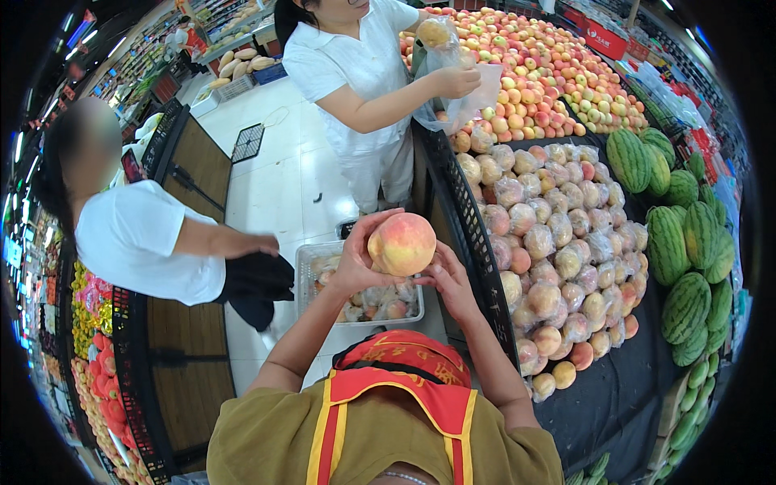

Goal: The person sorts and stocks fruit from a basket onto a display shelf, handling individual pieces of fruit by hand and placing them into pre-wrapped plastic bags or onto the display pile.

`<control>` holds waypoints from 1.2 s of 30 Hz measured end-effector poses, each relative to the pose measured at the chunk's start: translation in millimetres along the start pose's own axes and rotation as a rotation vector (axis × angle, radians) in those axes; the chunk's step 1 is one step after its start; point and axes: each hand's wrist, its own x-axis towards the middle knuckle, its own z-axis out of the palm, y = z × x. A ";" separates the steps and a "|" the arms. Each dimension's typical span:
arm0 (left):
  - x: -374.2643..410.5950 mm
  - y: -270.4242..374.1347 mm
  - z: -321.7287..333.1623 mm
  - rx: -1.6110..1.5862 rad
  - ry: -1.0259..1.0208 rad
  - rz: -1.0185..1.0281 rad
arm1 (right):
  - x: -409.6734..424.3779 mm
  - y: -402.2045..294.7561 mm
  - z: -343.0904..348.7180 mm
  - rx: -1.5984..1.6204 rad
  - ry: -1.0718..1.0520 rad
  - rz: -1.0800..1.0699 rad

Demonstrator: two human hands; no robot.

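Observation:
A large yellow and red peach point(402, 244) is held up in front of my chest. My left hand point(354, 257) grips it from the left side, thumb underneath and fingers behind. My right hand point(450, 280) is at the peach's lower right, fingers bent, its fingertips close to or touching the fruit. Below the hands, a white plastic crate point(300, 285) on the floor holds peaches, many in clear wrap. To the right, wrapped peaches point(558, 242) and some unwrapped ones lie heaped on a black display stand.
A person in white point(357, 79) stands ahead, holding plastic bags by the apples point(527, 79). Another person point(145, 236) is at the left beside a wood-panelled stand point(188, 315). The display's black slatted edge point(479, 242) runs close to my right arm. Watermelons point(685, 242) lie farther right.

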 end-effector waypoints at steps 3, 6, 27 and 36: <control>0.0 1.6 4.1 0.073 -0.041 0.035 | 5.5 -13.3 9.7 0.291 -0.070 -0.012; 0.5 3.7 4.0 0.287 -0.110 0.149 | 7.3 -13.6 13.8 0.257 -0.042 0.062; -128.1 -55.1 -51.9 0.636 -0.024 -0.516 | 98.1 -36.7 -38.2 0.728 0.125 -0.029; -277.4 -117.1 -110.8 1.215 -0.747 -0.865 | 135.1 -38.4 -48.2 0.853 0.141 -0.163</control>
